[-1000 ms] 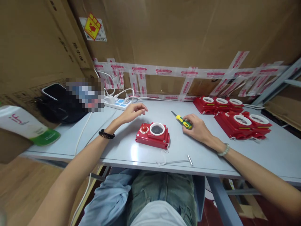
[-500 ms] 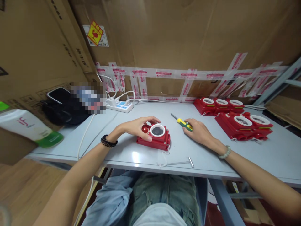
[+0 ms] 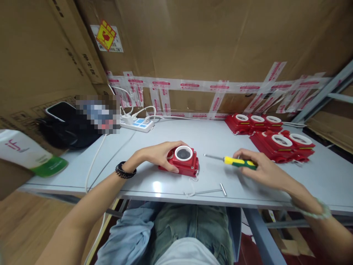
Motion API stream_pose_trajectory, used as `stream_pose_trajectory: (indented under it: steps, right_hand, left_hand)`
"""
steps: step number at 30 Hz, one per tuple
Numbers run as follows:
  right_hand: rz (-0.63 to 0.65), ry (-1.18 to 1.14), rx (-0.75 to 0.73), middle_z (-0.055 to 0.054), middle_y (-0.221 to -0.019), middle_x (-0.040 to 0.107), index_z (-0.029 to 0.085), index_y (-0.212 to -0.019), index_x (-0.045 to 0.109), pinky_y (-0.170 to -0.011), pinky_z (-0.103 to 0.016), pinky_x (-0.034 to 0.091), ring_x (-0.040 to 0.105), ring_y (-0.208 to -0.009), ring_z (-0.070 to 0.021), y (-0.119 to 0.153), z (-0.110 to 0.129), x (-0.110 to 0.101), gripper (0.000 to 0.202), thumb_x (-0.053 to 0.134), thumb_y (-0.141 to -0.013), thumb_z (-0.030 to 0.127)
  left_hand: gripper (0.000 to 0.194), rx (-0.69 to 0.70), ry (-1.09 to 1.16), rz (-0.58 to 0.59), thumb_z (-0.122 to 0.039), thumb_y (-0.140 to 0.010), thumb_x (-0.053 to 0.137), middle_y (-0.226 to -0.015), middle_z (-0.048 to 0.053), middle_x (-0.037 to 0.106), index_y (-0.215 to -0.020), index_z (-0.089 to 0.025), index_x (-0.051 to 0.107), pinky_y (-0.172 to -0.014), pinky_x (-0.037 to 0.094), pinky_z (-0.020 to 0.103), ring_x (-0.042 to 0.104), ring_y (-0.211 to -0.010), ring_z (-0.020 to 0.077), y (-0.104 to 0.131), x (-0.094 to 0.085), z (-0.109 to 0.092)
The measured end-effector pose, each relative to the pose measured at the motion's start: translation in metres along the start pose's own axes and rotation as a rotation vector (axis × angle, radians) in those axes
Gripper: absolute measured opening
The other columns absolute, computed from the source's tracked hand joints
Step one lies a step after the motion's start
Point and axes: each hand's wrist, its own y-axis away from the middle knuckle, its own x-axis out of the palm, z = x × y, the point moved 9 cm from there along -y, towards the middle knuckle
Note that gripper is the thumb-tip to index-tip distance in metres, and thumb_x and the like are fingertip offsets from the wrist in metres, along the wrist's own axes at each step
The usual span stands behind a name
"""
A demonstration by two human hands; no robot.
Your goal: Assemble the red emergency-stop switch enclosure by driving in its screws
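Centrally, a grey table (image 3: 275,184) is seen, with stacked red housings (image 3: 271,138) at far right. Nearer, a red switch box (image 3: 183,162) is clasped at its left end by the left hand (image 3: 158,154). Right of it, a yellow-green screwdriver (image 3: 234,162) is gripped by the right hand (image 3: 261,169).

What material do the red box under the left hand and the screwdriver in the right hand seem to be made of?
Red box: probably moulded plastic, glossy, with a white ring on top. Screwdriver: thin grey shaft, likely metal; yellow and green handle, apparently plastic or rubber.
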Motion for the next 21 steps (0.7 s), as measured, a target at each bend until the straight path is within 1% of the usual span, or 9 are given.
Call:
stream_pose_trajectory:
  steps: [1, 3, 5, 8, 11, 13, 16, 21]
  right_hand:
    - [0.037, 0.007, 0.024, 0.003, -0.077, 0.064, 0.024, -0.094, 0.06, -0.061, -0.027, 0.04, 0.052, -0.066, -0.0147, 0.012, 0.002, 0.003, 0.02, 0.053, -0.075, 0.022]
    - [0.092, 0.022, 0.051, 0.004, -0.074, 0.062, 0.025, -0.095, 0.062, -0.059, -0.027, 0.039, 0.05, -0.063, -0.0142, 0.029, 0.006, 0.012, 0.02, 0.052, -0.077, 0.022]
    - [0.082, 0.025, 0.061, 0.004, -0.074, 0.062, 0.025, -0.095, 0.062, -0.06, -0.027, 0.04, 0.051, -0.063, -0.0141, 0.036, 0.007, 0.018, 0.022, 0.052, -0.077, 0.021]
    - [0.011, -0.011, 0.038, 0.003, -0.08, 0.065, 0.024, -0.095, 0.063, -0.064, -0.027, 0.043, 0.055, -0.066, -0.0144, 0.034, 0.004, 0.022, 0.023, 0.052, -0.075, 0.02]
    - [-0.036, -0.04, -0.02, 0.001, -0.086, 0.066, 0.023, -0.095, 0.062, -0.069, -0.029, 0.045, 0.058, -0.073, -0.0156, 0.029, 0.005, 0.023, 0.025, 0.052, -0.073, 0.018]
    - [-0.04, -0.041, -0.048, 0.0, -0.086, 0.066, 0.022, -0.094, 0.062, -0.069, -0.029, 0.045, 0.058, -0.073, -0.0158, 0.029, 0.007, 0.025, 0.025, 0.052, -0.073, 0.017]
    - [-0.033, -0.038, -0.057, 0.0, -0.086, 0.065, 0.022, -0.095, 0.062, -0.068, -0.029, 0.044, 0.058, -0.073, -0.0154, 0.029, 0.009, 0.028, 0.026, 0.052, -0.072, 0.016]
    - [-0.055, -0.031, -0.068, 0.0, -0.086, 0.066, 0.022, -0.095, 0.062, -0.067, -0.029, 0.045, 0.059, -0.073, -0.0156, 0.027, 0.012, 0.03, 0.026, 0.053, -0.072, 0.015]
  left_hand:
    - [0.074, -0.003, -0.019, -0.003, -0.038, -0.069, 0.081, -0.123, 0.008, 0.063, -0.132, -0.021, 0.047, -0.091, 0.051, 0.033, 0.063, -0.106, 0.0234, 0.0, 0.0, 0.0]
    - [0.08, -0.012, -0.093, -0.048, -0.041, -0.069, 0.08, -0.131, 0.01, 0.058, -0.137, -0.021, 0.042, -0.096, 0.049, 0.034, 0.06, -0.113, 0.0251, 0.002, -0.005, -0.002]
    - [0.082, -0.005, -0.196, -0.124, -0.047, -0.072, 0.077, -0.137, 0.012, 0.053, -0.14, -0.021, 0.039, -0.102, 0.045, 0.038, 0.056, -0.12, 0.0275, 0.002, -0.01, -0.009]
    - [0.074, 0.058, -0.348, -0.207, -0.051, -0.078, 0.071, -0.137, 0.013, 0.052, -0.138, -0.021, 0.042, -0.106, 0.038, 0.043, 0.051, -0.124, 0.0303, 0.002, -0.009, -0.028]
    - [0.066, 0.141, -0.455, -0.224, -0.052, -0.079, 0.069, -0.131, 0.013, 0.057, -0.133, -0.021, 0.048, -0.106, 0.035, 0.045, 0.052, -0.122, 0.0303, -0.001, 0.0, -0.046]
    - [0.063, 0.17, -0.499, -0.225, -0.052, -0.08, 0.068, -0.128, 0.013, 0.058, -0.131, -0.021, 0.05, -0.105, 0.034, 0.043, 0.053, -0.119, 0.0293, -0.002, 0.005, -0.052]
    - [0.061, 0.17, -0.545, -0.227, -0.052, -0.081, 0.066, -0.128, 0.013, 0.058, -0.131, -0.02, 0.05, -0.102, 0.035, 0.042, 0.055, -0.116, 0.0283, -0.002, 0.009, -0.052]
    - [0.056, 0.139, -0.559, -0.215, -0.05, -0.085, 0.062, -0.13, 0.012, 0.058, -0.131, -0.021, 0.05, -0.099, 0.037, 0.039, 0.058, -0.114, 0.0259, -0.003, 0.013, -0.044]
